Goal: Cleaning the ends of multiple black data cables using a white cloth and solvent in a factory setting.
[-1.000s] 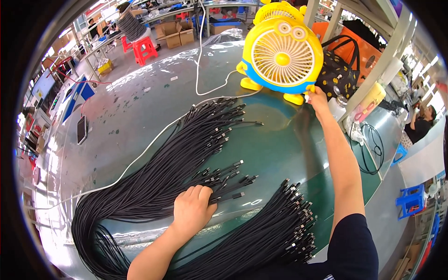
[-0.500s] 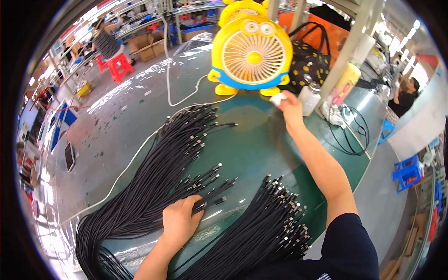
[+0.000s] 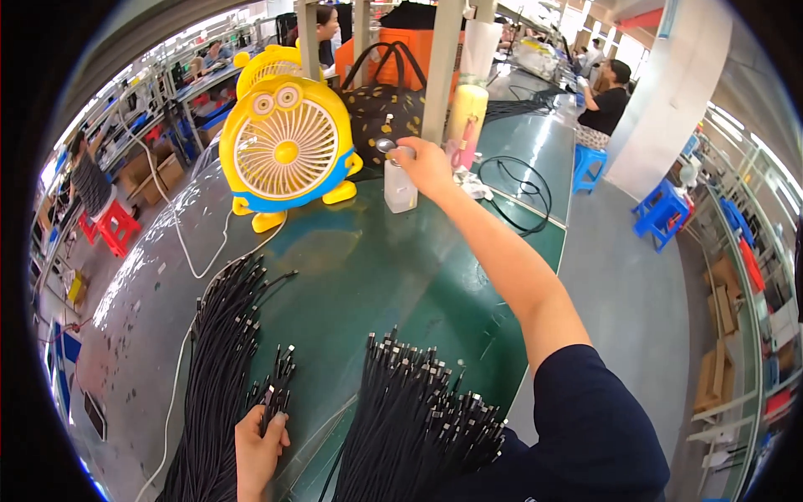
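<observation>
While the left hand (image 3: 258,442) closes around a small bunch of black cables (image 3: 276,391) near the front edge of the green table (image 3: 368,268), the right hand (image 3: 428,165) stretches far across and wraps its fingers over the top of a small clear bottle (image 3: 399,186) with a metal cap, standing upright just right of the yellow fan (image 3: 286,149). Both hands are therefore occupied: the left narrow and gripping cable ends, the right curled on the bottle's head.

As a judgement of progress, the cable work looks to be in its middle. Two large heaps of cables lie on the table: a long heap (image 3: 219,368) running down the left side, and a second fanned heap (image 3: 422,410) in front of the person's body, plug ends pointing away. The small bunch in the left hand sits between them, touching the left heap. Which heap is finished and which is waiting cannot be told from this view, and both are still big, so plenty seems left to handle.

Counted: one fan, one clear bottle, two cable heaps plus one held bunch; the single cables are far too many and too tangled to count. Behind the bottle stand one dark spotted bag (image 3: 381,113) and one pale yellow cylinder (image 3: 467,113), and a loose black loop of cord (image 3: 523,197) lies on the table to the right.
</observation>
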